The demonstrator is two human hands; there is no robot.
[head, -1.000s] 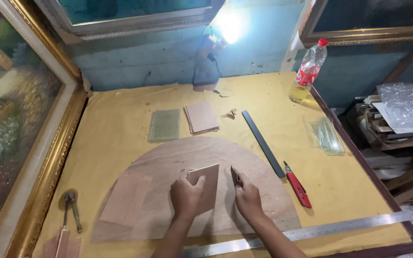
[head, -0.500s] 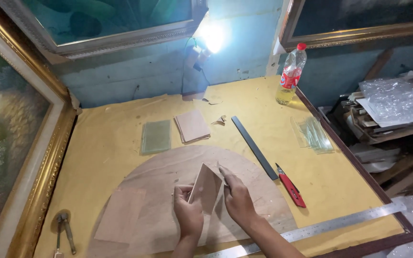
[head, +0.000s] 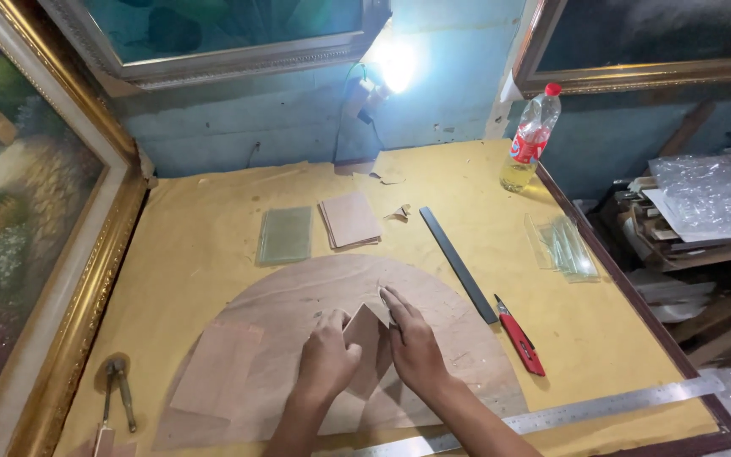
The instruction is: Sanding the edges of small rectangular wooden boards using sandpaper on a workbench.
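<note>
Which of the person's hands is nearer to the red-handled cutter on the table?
The right hand. It sits just to the left of the red-handled cutter, apart from it, gripping a small board. The left hand is farther off, on the far side of that board.

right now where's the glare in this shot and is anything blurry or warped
Head view: the lamp on the back wall blows out to white glare, washing the blue wall around it; the hands and the brown board piece they hold look soft; the steel ruler and table edge bow slightly from lens distortion.
</note>
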